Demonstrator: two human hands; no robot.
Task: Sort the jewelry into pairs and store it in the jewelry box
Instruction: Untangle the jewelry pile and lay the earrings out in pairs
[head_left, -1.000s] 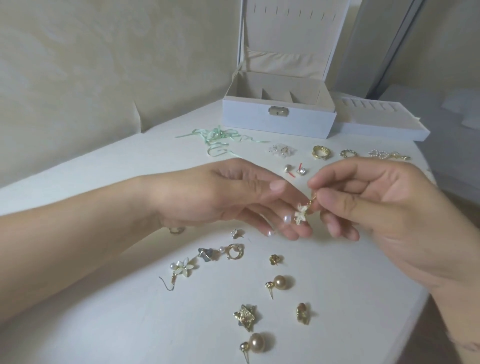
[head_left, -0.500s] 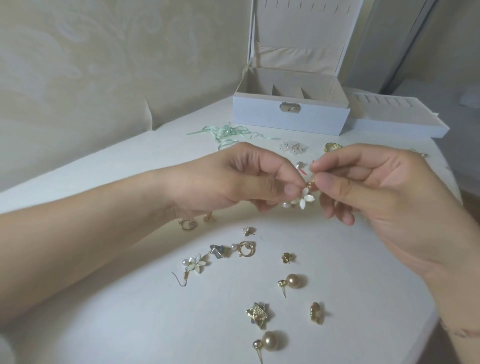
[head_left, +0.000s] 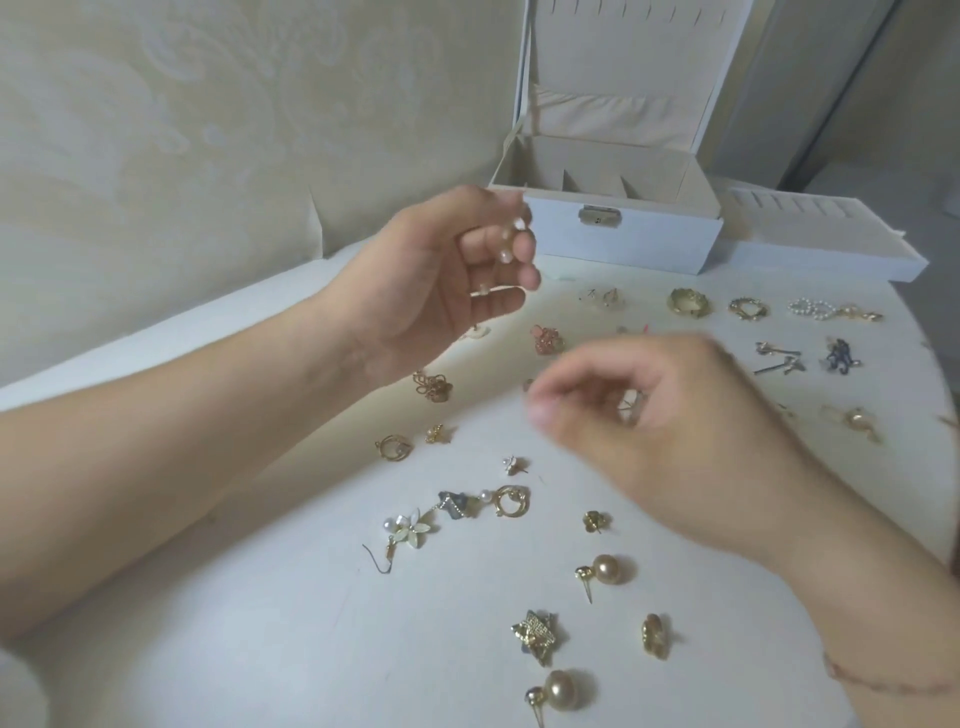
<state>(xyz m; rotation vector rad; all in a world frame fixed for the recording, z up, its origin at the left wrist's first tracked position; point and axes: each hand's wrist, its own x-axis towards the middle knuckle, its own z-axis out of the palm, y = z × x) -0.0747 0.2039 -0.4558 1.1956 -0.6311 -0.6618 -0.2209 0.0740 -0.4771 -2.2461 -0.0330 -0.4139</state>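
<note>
Left hand (head_left: 441, 280) is up above the table (head_left: 260, 623), palm turned inward, fingers curled, pinching a small pearl earring (head_left: 511, 239) at the fingertips in front of the box (head_left: 613, 234). Right hand (head_left: 654, 426) hangs lower, blurred, fingers loosely curled with thumb forward; something small and gold glints inside the curl, but I cannot tell whether it is being held. The box sits open at the back of the table, lid upright, dividers showing inside, with a ring tray (head_left: 815, 244) just beside it on the right. Loose jewelry is spread all over the table: a flower earring (head_left: 408, 530) near the left forearm, a gold hoop (head_left: 511, 501) just right of it, two big pearl studs (head_left: 608, 569) toward the near edge, a gold star piece (head_left: 535, 634) between them. Farther back, a gold ring (head_left: 688, 301) and a pearl strand (head_left: 810, 307) lie in a row in front of the tray.
</note>
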